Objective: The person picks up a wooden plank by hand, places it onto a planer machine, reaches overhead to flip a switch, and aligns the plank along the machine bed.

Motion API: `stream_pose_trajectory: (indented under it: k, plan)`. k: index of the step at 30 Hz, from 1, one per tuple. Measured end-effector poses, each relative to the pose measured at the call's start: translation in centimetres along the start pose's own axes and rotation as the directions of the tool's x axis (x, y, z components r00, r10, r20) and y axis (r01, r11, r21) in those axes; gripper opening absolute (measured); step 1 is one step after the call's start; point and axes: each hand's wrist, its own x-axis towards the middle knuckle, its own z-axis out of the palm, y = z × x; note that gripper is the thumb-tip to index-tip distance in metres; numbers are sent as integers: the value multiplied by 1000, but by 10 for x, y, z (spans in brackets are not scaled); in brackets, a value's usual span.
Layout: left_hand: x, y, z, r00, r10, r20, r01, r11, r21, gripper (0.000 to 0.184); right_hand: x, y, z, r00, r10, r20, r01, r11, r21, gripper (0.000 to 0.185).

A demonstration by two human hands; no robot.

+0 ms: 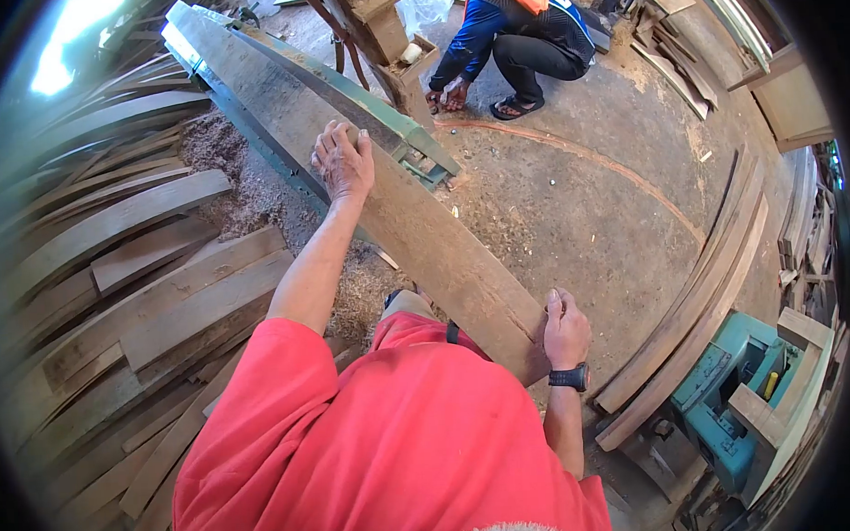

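Observation:
A long, wide wooden plank [434, 242] runs diagonally from near my waist up onto a long green woodworking machine [382, 117], which looks like a jointer. My left hand [345, 163] lies on the plank's upper face beside the green fence, its fingers apart and slightly bent. At the plank's near end, my right hand [567, 331] grips the right corner, with the thumb side up and some fingers hidden behind the edge. A dark watch [568, 377] is on my right wrist.
Stacked boards [114, 220] and wood shavings [244, 178] lie on the left. Another person [529, 37] crouches ahead, hands near a curved strip [571, 143] on the floor. Curved planks [689, 322] and a teal machine [719, 386] stand right. A wooden post [380, 42] rises behind the fence.

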Motion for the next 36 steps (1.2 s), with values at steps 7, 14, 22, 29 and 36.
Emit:
stream_pose_trajectory:
  k: [7, 14, 22, 29, 36]
  plan:
    - [0, 0, 2, 1000, 4, -19, -4, 1000, 8, 43, 0, -1, -2, 1000, 16, 15, -15, 1000, -24, 52]
    - [0, -2, 3, 1000, 4, -18, -4, 1000, -8, 45, 0, 1, 0, 1000, 8, 10, -8, 1000, -3, 53]
    - [0, 0, 2, 1000, -9, -9, 9, 1000, -2, 46, 0, 4, 2, 1000, -1, 5, 1, 1000, 4, 55]
    - [1, -3, 3, 1000, 4, -8, -4, 1000, 1, 46, 0, 4, 2, 1000, 12, 13, -12, 1000, 1, 55]
    - [0, -3, 4, 1000, 7, -9, -7, 1000, 7, 46, 0, 4, 3, 1000, 3, 4, -3, 1000, 10, 54]
